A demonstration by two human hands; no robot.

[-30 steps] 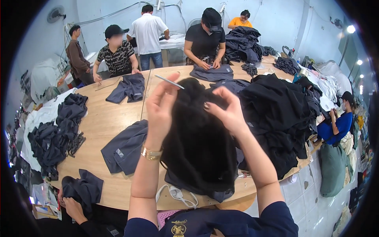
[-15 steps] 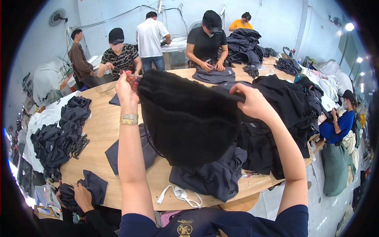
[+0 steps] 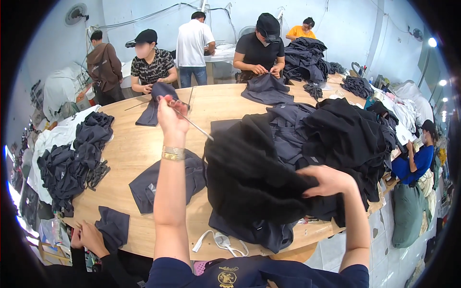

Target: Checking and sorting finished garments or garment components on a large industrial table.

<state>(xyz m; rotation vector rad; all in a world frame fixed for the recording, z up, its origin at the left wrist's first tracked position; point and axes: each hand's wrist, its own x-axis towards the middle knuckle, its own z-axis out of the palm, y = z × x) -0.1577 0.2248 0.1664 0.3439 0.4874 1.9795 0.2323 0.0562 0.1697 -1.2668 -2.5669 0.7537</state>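
Left hand point(image 3: 173, 117) grips thin metal rod point(image 3: 198, 128) | right hand point(image 3: 330, 182) clasps black garment point(image 3: 254, 182) | I spot gold emblem point(image 3: 227, 278) on navy shirt point(image 3: 317, 278)

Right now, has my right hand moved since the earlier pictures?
Yes: your right hand is lower in view and further right, judged against the white strap on the table.

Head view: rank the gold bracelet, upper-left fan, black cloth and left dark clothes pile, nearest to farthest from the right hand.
1. Black cloth: at the right hand.
2. Gold bracelet: left of the cloth.
3. Left dark clothes pile: farther left.
4. Upper-left fan: at the back.
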